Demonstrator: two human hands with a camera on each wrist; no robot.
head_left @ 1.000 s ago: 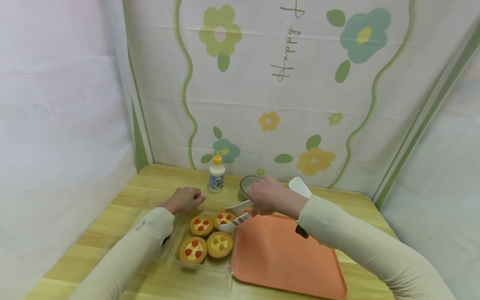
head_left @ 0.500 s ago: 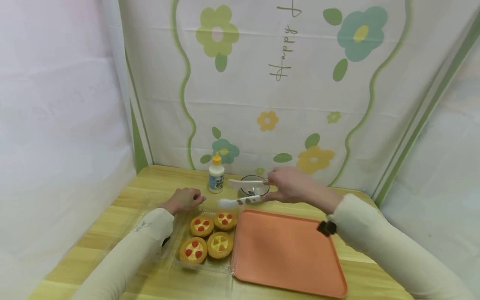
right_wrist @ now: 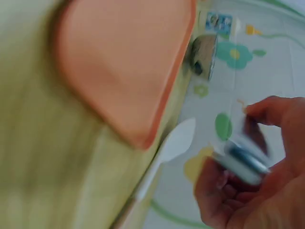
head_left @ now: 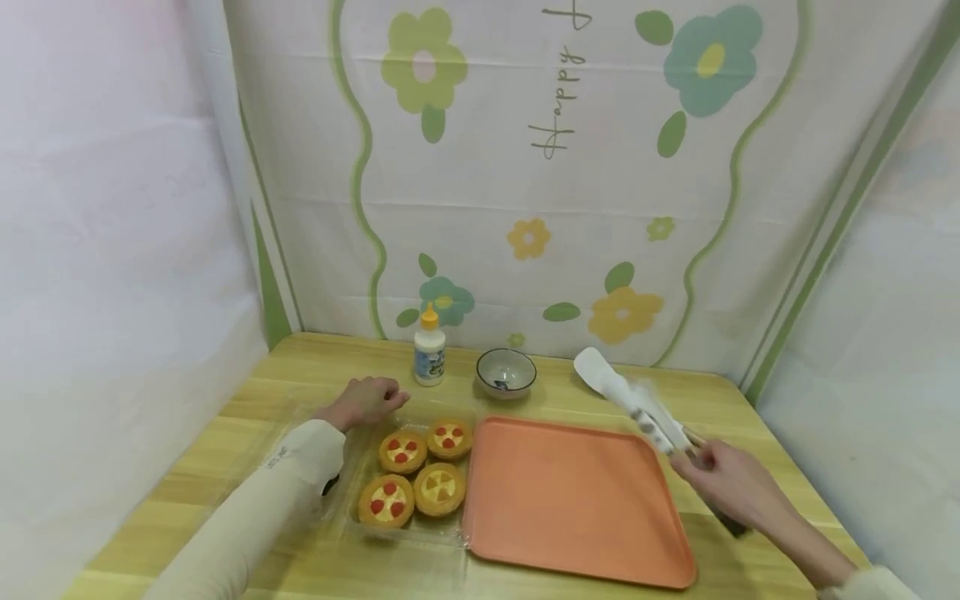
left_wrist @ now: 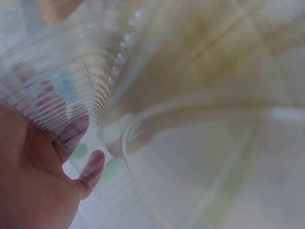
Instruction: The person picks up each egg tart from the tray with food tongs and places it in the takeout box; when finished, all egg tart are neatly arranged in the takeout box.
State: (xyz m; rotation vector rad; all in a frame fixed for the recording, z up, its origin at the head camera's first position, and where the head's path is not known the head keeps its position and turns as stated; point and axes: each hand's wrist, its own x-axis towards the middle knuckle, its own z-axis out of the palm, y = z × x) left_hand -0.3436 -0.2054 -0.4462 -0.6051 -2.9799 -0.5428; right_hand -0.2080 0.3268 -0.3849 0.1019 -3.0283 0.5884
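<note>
While the right hand (head_left: 731, 483) holds the tongs (head_left: 652, 427), blur smears their ends in the head view and reduces them to a pale streak in the right wrist view. Its thumb and fingers are clamped on them beyond the far right corner of the orange tray (head_left: 573, 508). The tongs partly cover the wooden handle of a white spatula (head_left: 592, 368), and the right sleeve (head_left: 873, 585) is cut off at the lower corner.

The left hand (head_left: 367, 402) sits at the back edge of a clear plastic container (head_left: 408, 534), wrist bent, fingers loosely curled with knuckles up. In the left wrist view, ribbed plastic lies over its fingertips; whether they pinch it, I cannot tell. The container's outline is hard to trace, and the left sleeve (head_left: 240, 517) covers part of it. Four tarts (head_left: 440, 490) sit inside, just left of the tray.

Dark lettering on the left sleeve is too small to read, as is any wording on the blue label of the yellow-capped bottle (head_left: 430, 358). Beside that stands a bowl (head_left: 506, 379), also on the bench (head_left: 720, 404). "Happy" runs sideways up the flowered sheet (head_left: 480, 175), followed by a letter cropped at the top.
</note>
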